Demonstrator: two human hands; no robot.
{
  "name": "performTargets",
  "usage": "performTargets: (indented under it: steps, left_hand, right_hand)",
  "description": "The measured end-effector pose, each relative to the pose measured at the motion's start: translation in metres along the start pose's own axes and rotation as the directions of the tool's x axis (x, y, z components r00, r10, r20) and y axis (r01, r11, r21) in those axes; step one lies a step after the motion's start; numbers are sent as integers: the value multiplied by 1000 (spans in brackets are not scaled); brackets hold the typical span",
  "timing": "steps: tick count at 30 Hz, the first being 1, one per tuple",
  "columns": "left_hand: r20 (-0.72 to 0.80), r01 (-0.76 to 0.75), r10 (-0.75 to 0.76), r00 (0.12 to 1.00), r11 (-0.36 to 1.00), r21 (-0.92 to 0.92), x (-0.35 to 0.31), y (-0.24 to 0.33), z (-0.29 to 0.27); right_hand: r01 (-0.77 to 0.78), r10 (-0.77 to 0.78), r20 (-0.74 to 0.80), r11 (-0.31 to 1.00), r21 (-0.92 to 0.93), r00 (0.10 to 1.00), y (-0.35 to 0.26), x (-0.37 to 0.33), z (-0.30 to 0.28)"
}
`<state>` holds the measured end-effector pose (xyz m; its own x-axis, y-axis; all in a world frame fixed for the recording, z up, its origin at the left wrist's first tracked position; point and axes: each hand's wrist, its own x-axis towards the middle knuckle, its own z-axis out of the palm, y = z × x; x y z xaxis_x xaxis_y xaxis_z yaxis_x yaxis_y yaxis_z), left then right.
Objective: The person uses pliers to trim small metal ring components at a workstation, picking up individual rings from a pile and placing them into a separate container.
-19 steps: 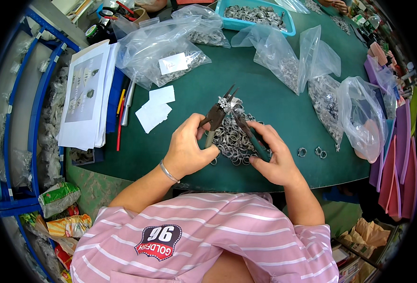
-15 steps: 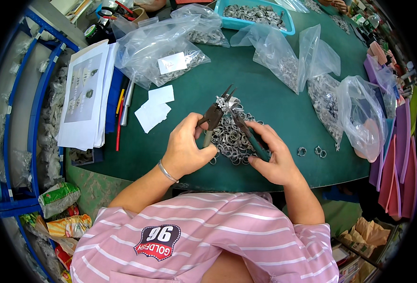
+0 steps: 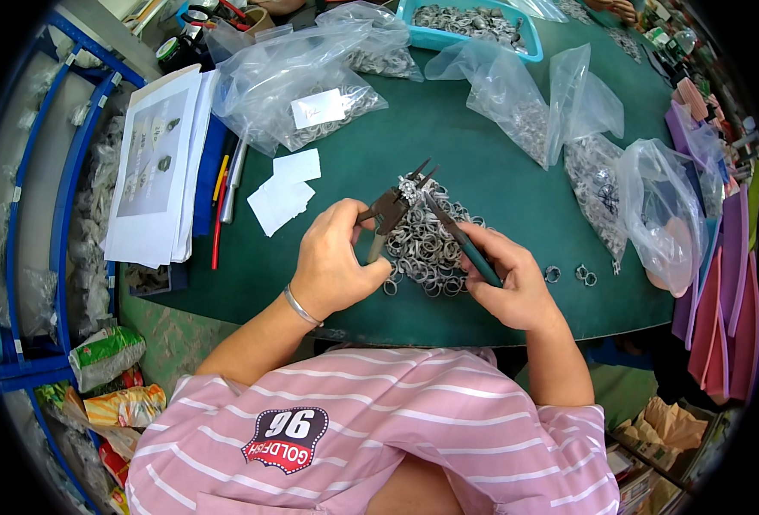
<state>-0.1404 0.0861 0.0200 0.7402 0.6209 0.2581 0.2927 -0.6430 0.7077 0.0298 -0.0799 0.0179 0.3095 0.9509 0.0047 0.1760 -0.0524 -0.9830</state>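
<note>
Above the ring pile [image 3: 431, 249], near the front edge of the green table [image 3: 251, 296], both hands are raised, each with a tool. The left hand [image 3: 330, 262] is closed on the left pliers [image 3: 389, 212]; a metal bracelet [image 3: 300, 307] encircles its wrist. These pliers point away from the wearer, with their two thin tips slightly apart. The silver piece [image 3: 411, 189] is located at their jaws, below the tips; whether the jaws clamp it cannot be told.

The right hand [image 3: 517, 287] is closed on the green handles of the right pliers [image 3: 474, 251]. Their nose slants up and left, ending at the side of the silver piece. Contact cannot be confirmed at this scale, nor can the opening of this nose.

To the right of the right hand lie a single ring [image 3: 553, 275] and a ring pair [image 3: 585, 275]. Blank cards [image 3: 278, 208] lie left of the pile, with pens [image 3: 219, 219] and papers [image 3: 152, 172] further left. Toward the far side are a labelled bag [image 3: 264, 99] and a blue tray [image 3: 537, 45] of metal parts. A filled bag [image 3: 594, 184] lies to the right, beside a clear bag [image 3: 667, 223].
</note>
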Motion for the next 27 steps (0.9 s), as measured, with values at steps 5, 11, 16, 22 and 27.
performTargets:
  steps: [5,11,16,22,27]
  left_hand:
    - [-5,2,-2,1000,1000,13,1,-2,-4]
    - [76,60,-49,996,987,-148,-1,-3,-6]
    - [215,205,-94,972,784,-585,1,7,-4]
    - [297,304,-170,940,814,-496,-5,3,6]
    - [373,498,-331,867,536,-681,1,4,8]
  right_hand:
    - [-76,67,73,989,126,995,-2,0,1]
    - [-41,24,76,972,232,997,-2,-2,9]
    - [-35,-13,135,939,341,991,-5,-2,12]
    - [-32,25,84,996,81,996,-17,1,1]
    - [105,-129,-61,949,-296,990,-24,4,5]
